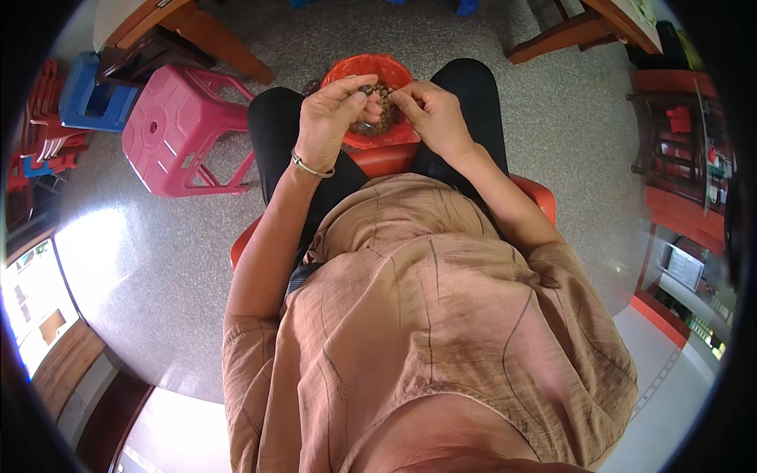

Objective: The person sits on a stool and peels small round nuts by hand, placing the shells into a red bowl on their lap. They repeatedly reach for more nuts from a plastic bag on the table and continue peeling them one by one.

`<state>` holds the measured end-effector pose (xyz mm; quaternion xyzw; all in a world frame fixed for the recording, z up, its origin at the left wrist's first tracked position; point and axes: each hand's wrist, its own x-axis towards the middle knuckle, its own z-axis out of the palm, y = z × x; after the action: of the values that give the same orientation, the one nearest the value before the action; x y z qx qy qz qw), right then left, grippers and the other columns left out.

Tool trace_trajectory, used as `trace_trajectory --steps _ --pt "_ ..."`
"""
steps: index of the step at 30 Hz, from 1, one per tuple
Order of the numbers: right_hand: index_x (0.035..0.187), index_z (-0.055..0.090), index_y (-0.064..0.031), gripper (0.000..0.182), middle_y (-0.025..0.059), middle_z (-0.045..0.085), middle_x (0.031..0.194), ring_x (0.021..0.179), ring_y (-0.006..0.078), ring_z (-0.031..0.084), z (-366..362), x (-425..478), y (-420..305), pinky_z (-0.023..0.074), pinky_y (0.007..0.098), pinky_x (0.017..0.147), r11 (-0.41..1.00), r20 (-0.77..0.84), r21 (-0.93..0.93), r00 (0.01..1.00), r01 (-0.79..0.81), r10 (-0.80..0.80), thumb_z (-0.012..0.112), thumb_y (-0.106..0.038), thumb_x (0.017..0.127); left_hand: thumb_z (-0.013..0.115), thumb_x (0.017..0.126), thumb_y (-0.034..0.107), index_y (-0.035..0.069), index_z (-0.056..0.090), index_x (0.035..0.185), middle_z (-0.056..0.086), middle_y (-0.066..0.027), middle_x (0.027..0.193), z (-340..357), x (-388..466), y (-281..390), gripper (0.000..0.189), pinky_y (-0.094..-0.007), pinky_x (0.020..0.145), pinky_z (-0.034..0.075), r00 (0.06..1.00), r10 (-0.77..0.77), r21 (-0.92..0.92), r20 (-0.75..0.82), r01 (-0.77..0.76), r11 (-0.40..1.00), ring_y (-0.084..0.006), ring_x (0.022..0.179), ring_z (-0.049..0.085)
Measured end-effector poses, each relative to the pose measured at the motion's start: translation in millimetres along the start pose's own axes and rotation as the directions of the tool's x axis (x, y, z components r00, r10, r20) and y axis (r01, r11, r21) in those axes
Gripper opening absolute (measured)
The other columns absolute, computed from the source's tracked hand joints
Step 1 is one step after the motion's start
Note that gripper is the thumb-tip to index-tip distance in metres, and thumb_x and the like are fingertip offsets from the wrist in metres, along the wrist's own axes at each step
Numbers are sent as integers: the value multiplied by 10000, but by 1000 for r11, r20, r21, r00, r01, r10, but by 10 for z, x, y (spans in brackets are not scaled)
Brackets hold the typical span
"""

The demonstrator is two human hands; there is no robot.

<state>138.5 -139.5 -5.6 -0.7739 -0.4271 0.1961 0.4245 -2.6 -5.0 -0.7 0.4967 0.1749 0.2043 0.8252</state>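
A red plastic basin or basket [384, 139] stands between my knees, with many small round brown pieces [381, 124] in it, possibly snails or nuts. My left hand [338, 112], with a metal bangle [310, 167] at its wrist, is raised over the basin's left side. Its thumb and fingers hold a small dark round piece [368, 90]. Over the right side is my right hand [430, 112], thumb and forefinger pinched together close to the left fingertips. Whether anything small is between them cannot be made out.
A pink plastic stool [159, 124] is at the left, with a blue stool [83, 88] and stacked red chairs [41, 124] beyond it. Wooden table legs [219, 44] reach the speckled floor ahead on both sides. Dark furniture [668, 130] lines the right.
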Motion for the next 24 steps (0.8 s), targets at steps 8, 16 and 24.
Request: trace_trajectory --steps 8,16,24 --pt "1006 646 -16 133 -12 643 830 675 33 569 -23 -33 -278 471 185 579 931 16 364 999 37 -46 645 -94 899 574 911 13 -16 619 1153 671 -69 908 -21 4 -24 249 -228 704 539 1000 15 172 17 -18 985 -102 775 641" --pt "932 665 -9 99 3 660 804 716 26 577 -32 -53 -285 474 176 636 965 41 262 998 35 -47 652 -86 871 567 873 -50 -34 616 1021 659 -47 778 16 6 -106 156 -218 645 531 994 99 265 45 -107 958 -92 708 634" --pt "855 653 9 89 13 641 730 660 53 570 -126 -12 -230 477 223 611 912 248 373 966 -171 80 626 -72 830 571 874 -85 -30 617 987 666 -82 859 -53 -9 -142 134 -237 732 549 996 -7 383 90 -28 923 -111 767 648"
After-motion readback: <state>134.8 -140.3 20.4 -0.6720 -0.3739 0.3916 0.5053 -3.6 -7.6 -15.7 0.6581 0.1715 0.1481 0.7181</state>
